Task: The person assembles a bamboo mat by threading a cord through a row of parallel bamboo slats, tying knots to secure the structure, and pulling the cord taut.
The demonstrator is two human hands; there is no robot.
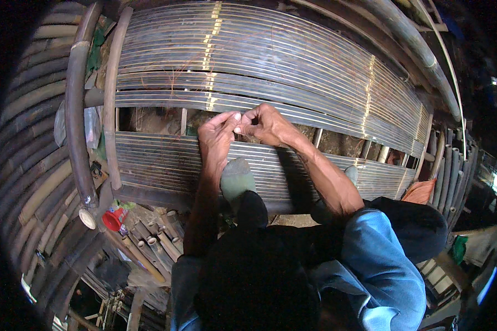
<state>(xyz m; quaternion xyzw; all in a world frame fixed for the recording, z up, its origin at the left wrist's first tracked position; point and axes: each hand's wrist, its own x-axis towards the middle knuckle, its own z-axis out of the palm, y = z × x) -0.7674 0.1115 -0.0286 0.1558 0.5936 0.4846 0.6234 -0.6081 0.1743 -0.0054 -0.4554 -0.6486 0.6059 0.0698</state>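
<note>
My left hand (217, 133) and my right hand (266, 126) meet fingertip to fingertip over a gap in a panel of dark, narrow bamboo slats (292, 47). Thumb and fingers of each hand are pinched together. Whatever lies between the fingertips is too small to make out. Thin orange-red strands (172, 81) lie loosely over the slats farther off. Pale yellow bindings (209, 47) cross the slats in rows. Closer to me is another band of slats (154, 157), with my foot in a grey-green sock (238, 181) resting on it.
A thick bamboo pole (76, 110) runs along the left, beside stacked bamboo (36, 138). Cut bamboo tubes (154, 248) and a red container (114, 219) lie at lower left. An orange bag (418, 191) and upright poles (453, 176) are at right.
</note>
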